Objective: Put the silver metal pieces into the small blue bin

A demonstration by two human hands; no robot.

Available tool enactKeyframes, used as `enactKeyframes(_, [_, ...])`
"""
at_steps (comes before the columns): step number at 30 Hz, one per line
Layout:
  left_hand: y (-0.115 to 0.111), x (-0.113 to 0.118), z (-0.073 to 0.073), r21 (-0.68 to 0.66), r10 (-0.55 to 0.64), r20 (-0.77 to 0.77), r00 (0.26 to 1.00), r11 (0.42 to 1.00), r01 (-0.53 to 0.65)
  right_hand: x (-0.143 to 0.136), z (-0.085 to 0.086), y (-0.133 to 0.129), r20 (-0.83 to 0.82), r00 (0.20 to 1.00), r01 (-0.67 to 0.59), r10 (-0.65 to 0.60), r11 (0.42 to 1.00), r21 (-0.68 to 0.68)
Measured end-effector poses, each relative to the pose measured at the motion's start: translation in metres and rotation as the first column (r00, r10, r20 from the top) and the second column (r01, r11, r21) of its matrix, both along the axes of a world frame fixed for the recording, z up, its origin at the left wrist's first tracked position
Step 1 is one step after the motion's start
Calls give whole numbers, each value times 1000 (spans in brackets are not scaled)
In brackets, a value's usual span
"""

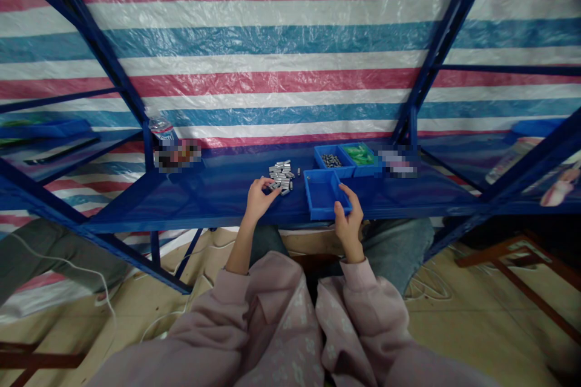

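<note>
My left hand point(260, 198) is at the near left edge of a loose pile of small silver metal cylinders point(282, 175), its thumb and fingers apart and touching the pile. No cylinder is clearly held in it. One more cylinder point(298, 172) lies alone just right of the pile. My right hand point(349, 217) grips the right wall of a shallow blue plastic bin point(310, 201), thumb inside and fingers around the outside. The bin's floor is mostly bare, with one tiny piece in its far left corner.
Behind the bin stand a blue bin of small dark metal parts point(333, 161) and another of green pieces point(361, 155). A water bottle point(162, 129) is at the back left of the blue bench point(218, 193). Blue frame posts rise at both sides. Another person's leg shows at left.
</note>
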State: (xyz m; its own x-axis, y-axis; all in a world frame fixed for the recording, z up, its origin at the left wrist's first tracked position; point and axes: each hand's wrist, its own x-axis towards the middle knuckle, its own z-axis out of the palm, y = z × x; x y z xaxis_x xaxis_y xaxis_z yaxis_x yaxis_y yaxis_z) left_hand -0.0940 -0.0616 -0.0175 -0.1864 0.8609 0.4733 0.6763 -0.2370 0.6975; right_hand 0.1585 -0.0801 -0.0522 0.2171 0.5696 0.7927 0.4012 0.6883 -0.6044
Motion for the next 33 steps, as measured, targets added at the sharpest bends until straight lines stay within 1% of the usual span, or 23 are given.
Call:
enactKeyframes(2, [-3,1,1,11,-3,-45,999,1000,4,0,-1,0,-1,1000,12,-12,1000,-4])
enactKeyframes(4, [-6,3,2,12,-21,-131,991,1000,23,-1,-2,0,-6,1000,16,-16,1000,-4])
enactKeyframes(8, [-11,12,4,-22,-36,-323,946,999,30,-1,-2,1,-10,1000,22,-21,1000,15])
enactKeyframes(11, [-14,19,6,-27,-31,-382,924,999,23,-1,-1,1,-9,1000,27,-27,999,19])
enactKeyframes(17, [-17,22,7,-25,-24,-393,919,1000,15,-1,-1,0,-6,999,33,-33,999,11])
enactKeyframes(20, [-18,22,6,-8,-52,-385,921,999,53,-1,-1,0,-7,999,31,-31,1000,5])
enactKeyframes(22, [-18,21,5,1,-85,-334,939,996,90,-1,-1,0,-6,1000,30,-30,1000,6])
enactKeyframes(24, [-15,21,7,7,-108,-207,972,994,112,-1,-1,0,-3,999,33,-33,999,3])
enactKeyframes(26, [-10,25,15,33,-113,-55,992,993,115,-1,-1,0,-3,999,37,-37,999,-1])
enactKeyframes(27, [-7,28,22,57,-121,0,993,991,121,-1,-1,0,-3,999,38,-38,999,-2])
enactKeyframes(28, [-3,33,31,92,-131,22,991,987,129,-1,-1,0,-4,999,39,-39,999,-2])
enactKeyframes(29, [1,39,41,125,-159,13,987,980,156,-1,-1,0,-5,999,40,-40,999,-3])
enactKeyframes(31, [9,54,64,165,-233,-75,969,956,243,-1,-2,0,-6,999,39,-39,999,-5])
enactKeyframes(32, [13,62,75,163,-263,-155,952,944,288,-1,-2,1,-6,999,36,-36,999,-5])
enactKeyframes(33, [18,70,85,138,-303,-262,916,928,346,-1,-2,1,-7,999,33,-33,999,-4])
